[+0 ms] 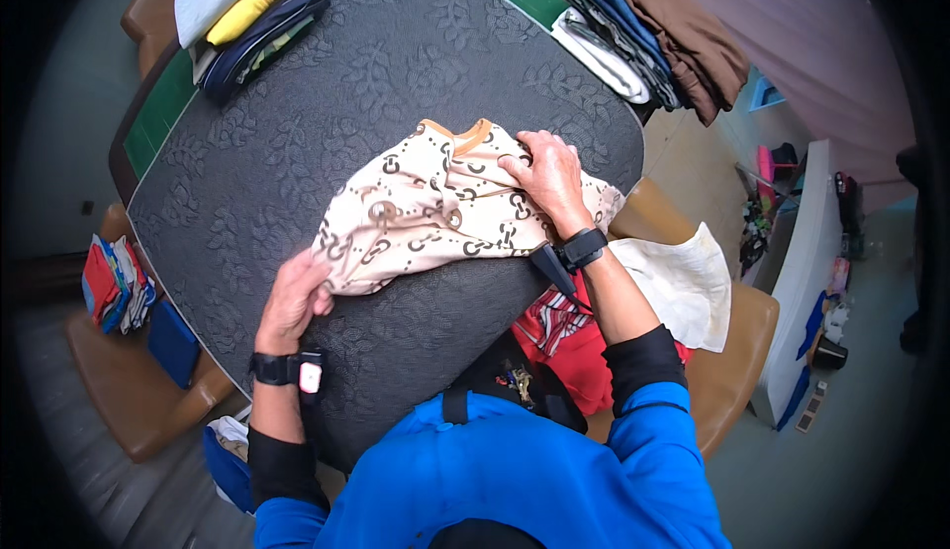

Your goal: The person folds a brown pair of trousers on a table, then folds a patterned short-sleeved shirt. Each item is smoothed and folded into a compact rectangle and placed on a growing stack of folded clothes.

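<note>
A cream patterned shirt (415, 215) with an orange-tan neckband lies rumpled on the dark, leaf-embossed tablecloth (401, 52). Its neckline points away from me. Between the thumb and fingers of my left hand (293, 297) is the shirt's lower left edge, drawn toward the near side. My right hand (551, 174) rests on the shirt near its right shoulder, thumb and fingers spread over the fabric. Whether those fingers pinch any cloth I cannot tell. Part of the shirt's right side is hidden beneath that hand and wrist.
Folded clothes (252, 22) are stacked at the table's far left, and another folded stack (646, 37) at the far right. A white cloth (675, 282) and red garments (571, 349) lie on the right-hand chair (742, 363). More folded clothes (119, 282) sit on a left chair (119, 386).
</note>
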Available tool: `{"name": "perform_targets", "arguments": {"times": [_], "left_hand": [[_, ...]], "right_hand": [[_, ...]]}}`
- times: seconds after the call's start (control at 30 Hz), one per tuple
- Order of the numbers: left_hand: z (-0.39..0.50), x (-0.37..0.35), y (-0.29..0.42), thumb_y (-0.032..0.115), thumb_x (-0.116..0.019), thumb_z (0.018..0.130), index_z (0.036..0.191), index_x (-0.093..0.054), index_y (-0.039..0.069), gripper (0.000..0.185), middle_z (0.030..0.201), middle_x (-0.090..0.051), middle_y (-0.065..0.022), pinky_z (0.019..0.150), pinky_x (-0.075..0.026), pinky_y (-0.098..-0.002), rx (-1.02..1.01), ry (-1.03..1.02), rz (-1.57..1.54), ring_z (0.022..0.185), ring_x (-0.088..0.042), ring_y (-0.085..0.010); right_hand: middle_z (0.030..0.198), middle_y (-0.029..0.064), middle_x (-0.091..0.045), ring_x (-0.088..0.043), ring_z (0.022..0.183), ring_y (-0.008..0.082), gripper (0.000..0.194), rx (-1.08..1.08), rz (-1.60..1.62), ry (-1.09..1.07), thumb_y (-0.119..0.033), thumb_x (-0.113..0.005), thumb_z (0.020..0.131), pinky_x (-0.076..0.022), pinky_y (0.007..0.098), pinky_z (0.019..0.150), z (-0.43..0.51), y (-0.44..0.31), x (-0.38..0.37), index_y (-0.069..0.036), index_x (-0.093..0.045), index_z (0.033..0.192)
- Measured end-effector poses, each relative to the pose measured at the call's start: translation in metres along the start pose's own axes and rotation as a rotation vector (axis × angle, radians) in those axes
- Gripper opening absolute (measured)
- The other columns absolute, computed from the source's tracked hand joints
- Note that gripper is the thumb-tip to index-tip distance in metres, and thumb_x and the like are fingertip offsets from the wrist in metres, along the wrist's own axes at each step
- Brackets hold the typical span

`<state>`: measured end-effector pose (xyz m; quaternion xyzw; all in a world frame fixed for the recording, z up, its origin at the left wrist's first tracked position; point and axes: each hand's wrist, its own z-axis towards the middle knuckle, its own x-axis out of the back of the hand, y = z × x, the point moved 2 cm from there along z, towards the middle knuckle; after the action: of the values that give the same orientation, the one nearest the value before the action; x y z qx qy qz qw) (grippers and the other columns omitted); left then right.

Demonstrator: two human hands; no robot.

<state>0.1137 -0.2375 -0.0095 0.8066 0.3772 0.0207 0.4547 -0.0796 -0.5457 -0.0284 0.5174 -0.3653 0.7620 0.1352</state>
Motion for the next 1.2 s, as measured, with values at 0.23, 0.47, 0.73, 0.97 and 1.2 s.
{"name": "perform_targets", "arguments": {"times": [0.23,0.47,0.73,0.97,1.2], "left_hand": [[0.000,0.041,0.001,0.015,-0.060,0.088,0.091,-0.063,0.002,0.014,0.066,-0.058,0.0005,0.058,-0.044,-0.0252,-0.313,0.629,0.828,0.062,-0.052,-0.0074],[0.052,-0.115,0.024,0.025,-0.070,0.080,0.102,-0.062,0.001,0.033,0.079,-0.064,-0.0121,0.061,-0.050,-0.0315,-0.553,0.372,1.158,0.068,-0.062,-0.0191],[0.064,-0.107,-0.014,0.013,-0.064,0.078,0.090,-0.058,0.001,0.018,0.090,-0.064,-0.0196,0.065,-0.051,-0.0436,-0.452,0.289,1.434,0.072,-0.064,-0.0340],[0.022,-0.074,0.006,-0.004,-0.054,0.078,0.092,-0.062,0.002,0.017,0.083,-0.066,-0.0137,0.067,-0.051,-0.0332,-0.623,0.378,0.939,0.072,-0.066,-0.0220],[-0.036,-0.113,0.030,-0.001,-0.050,0.082,0.099,-0.059,-0.001,0.019,0.084,-0.065,-0.0117,0.068,-0.051,-0.0306,-0.588,-0.278,0.661,0.077,-0.066,-0.0185]], "right_hand": [[0.089,0.0089,-0.060,-0.056,0.089,0.0262,0.022,0.001,-0.086,-0.047,-0.023,-0.071,0.075,-0.0397,0.0393,0.078,0.004,-0.015,-0.012,-0.006,-0.064,0.086],[0.087,0.0086,-0.060,-0.056,0.087,0.0256,0.030,0.025,-0.110,0.065,-0.028,-0.076,0.070,-0.0391,0.0396,0.078,0.020,-0.016,-0.021,-0.006,-0.066,0.086],[0.080,0.0111,-0.062,-0.060,0.078,0.0273,0.014,-0.039,0.212,0.132,-0.015,-0.067,0.075,-0.0435,0.0400,0.072,0.008,-0.010,-0.023,-0.005,-0.061,0.083],[0.078,0.0095,-0.063,-0.063,0.062,0.0181,0.009,-0.071,0.612,0.395,0.000,-0.057,0.083,-0.0506,0.0308,0.059,-0.024,-0.011,0.034,-0.003,-0.057,0.092],[0.094,0.0071,-0.059,-0.057,0.086,0.0157,0.009,-0.070,0.224,0.849,0.000,-0.049,0.093,-0.0481,0.0296,0.080,-0.059,0.044,0.128,-0.001,-0.056,0.099]]}}
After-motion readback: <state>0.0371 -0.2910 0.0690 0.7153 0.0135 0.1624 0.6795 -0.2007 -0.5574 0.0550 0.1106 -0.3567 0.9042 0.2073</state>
